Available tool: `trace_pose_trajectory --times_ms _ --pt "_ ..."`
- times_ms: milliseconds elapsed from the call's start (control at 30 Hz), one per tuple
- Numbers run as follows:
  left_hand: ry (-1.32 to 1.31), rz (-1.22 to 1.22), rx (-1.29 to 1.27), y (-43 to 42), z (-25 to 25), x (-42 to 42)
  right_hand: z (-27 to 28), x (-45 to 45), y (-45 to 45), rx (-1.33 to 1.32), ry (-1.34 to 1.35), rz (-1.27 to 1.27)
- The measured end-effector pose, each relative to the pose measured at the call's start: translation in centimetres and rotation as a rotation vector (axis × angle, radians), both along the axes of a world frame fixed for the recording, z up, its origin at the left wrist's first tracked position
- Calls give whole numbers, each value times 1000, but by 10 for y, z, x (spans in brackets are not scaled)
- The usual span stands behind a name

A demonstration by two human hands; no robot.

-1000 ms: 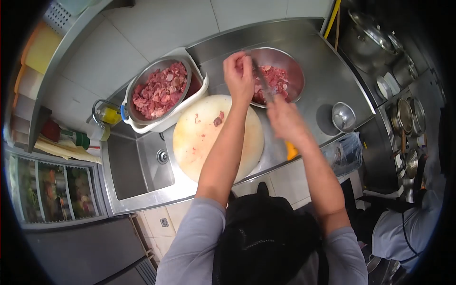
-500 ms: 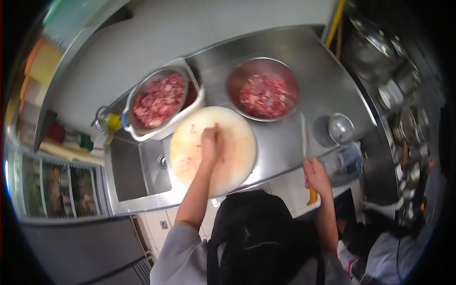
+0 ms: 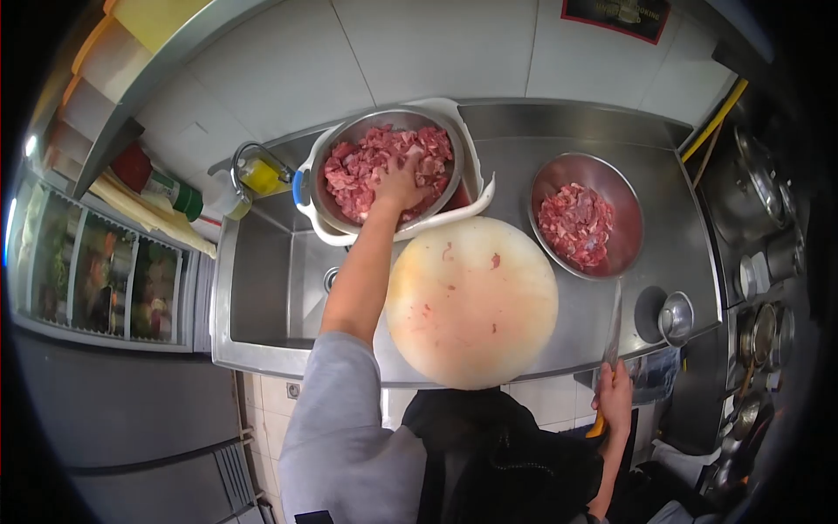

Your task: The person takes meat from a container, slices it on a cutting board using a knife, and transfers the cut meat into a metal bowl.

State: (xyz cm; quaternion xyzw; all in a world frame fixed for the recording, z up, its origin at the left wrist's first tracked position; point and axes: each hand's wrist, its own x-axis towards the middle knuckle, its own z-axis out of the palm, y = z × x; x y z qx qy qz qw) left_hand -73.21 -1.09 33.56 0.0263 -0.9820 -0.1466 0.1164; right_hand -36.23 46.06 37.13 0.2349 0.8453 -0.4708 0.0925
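1. we have our left hand down in the raw meat chunks, fingers partly spread on them; whether it has closed on a piece, we cannot tell.
2. these chunks lie under and around that hand, filling the steel bowl, which sits in a white basin partly over the sink.
3. our right hand is clenched round the orange handle of a knife, its blade pointing away from us, near the table's front edge.
4. between our hands lies a round cutting board with small meat scraps.
5. beyond the knife tip, a second bowl holds more meat.
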Motion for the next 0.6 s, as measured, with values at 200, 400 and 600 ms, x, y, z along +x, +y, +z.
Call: trace_pose_trajectory --times_ms 200,400,600 --pt "-204 17 -135 -13 6 -31 5 -15 -60 -11 -31 58" --pt "-117 -221 141 -60 -14 -83 20 -3 -88 3 -16 13" --pt "-80 -361 381 -51 46 -63 14 21 -83 2 -20 -15"
